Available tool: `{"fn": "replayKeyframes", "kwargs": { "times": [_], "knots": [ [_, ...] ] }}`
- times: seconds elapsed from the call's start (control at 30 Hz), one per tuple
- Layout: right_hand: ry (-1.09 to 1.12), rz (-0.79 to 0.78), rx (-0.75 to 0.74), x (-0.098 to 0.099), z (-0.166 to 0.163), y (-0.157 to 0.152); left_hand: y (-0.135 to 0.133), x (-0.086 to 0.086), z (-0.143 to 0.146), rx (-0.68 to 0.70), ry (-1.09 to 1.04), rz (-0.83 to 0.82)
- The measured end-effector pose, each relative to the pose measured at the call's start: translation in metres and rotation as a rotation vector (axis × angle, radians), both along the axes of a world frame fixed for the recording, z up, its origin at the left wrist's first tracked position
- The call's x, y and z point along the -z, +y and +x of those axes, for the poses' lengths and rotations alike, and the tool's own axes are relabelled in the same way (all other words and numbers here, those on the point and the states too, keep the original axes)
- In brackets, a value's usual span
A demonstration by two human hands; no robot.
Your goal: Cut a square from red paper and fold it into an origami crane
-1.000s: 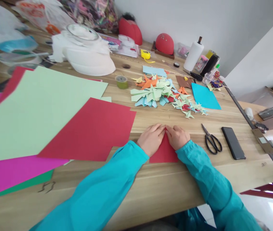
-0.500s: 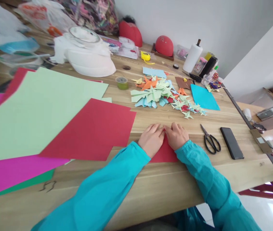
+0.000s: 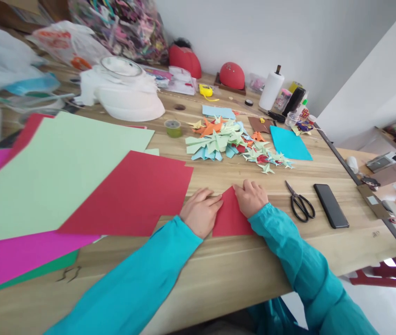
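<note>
A small folded piece of red paper (image 3: 230, 217) lies on the wooden table in front of me, its top coming to a point. My right hand (image 3: 252, 197) is closed at that upper corner, thumb and forefinger pressed on it. At the left edge of the paper, my left hand (image 3: 202, 211) lies flat with fingers stretched out, fingertips touching the edge. Larger red sheets (image 3: 138, 200) lie to the left of my left hand. Black-handled scissors (image 3: 299, 203) rest to the right of my right hand.
Beyond my hands is a pile of folded paper stars (image 3: 218, 139). A phone (image 3: 331, 206) lies at the right, a blue sheet (image 3: 291, 143) behind it. Light green sheets (image 3: 61, 177) and magenta paper (image 3: 33, 256) spread at the left. Bags and a white cap (image 3: 131, 100) stand at the back.
My left hand has slid left and down from the paper's top point to its left edge, uncovering more of the paper. My right hand stays at the top corner.
</note>
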State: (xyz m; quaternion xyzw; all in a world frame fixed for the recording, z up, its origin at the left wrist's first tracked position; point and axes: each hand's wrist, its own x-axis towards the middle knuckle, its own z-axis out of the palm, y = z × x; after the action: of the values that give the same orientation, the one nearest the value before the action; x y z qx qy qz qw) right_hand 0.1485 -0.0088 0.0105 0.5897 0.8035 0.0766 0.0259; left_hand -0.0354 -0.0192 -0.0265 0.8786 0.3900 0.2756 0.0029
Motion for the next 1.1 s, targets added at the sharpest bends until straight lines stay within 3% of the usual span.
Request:
{"fn": "replayKeyframes", "kwargs": {
  "times": [0.13,0.27,0.43,0.6,0.9,1.1],
  "knots": [
    [0.027,-0.014,0.008,0.001,0.000,0.001,-0.009,-0.010,-0.011,0.008,-0.022,0.027],
    [0.051,-0.005,-0.006,-0.001,-0.001,0.000,0.004,-0.022,0.007,-0.021,0.049,0.098],
    [0.077,-0.001,0.000,-0.001,0.003,0.000,0.030,-0.009,0.039,0.030,0.119,0.078],
    [0.095,0.002,-0.019,0.003,0.009,0.000,0.031,0.004,0.043,0.039,0.117,0.036],
    [0.106,0.003,-0.011,0.002,0.007,-0.009,0.030,-0.004,0.047,-0.028,0.263,0.055],
    [0.220,0.016,0.047,0.003,0.025,-0.030,0.029,-0.007,0.050,-0.077,0.345,0.108]
  ]
}}
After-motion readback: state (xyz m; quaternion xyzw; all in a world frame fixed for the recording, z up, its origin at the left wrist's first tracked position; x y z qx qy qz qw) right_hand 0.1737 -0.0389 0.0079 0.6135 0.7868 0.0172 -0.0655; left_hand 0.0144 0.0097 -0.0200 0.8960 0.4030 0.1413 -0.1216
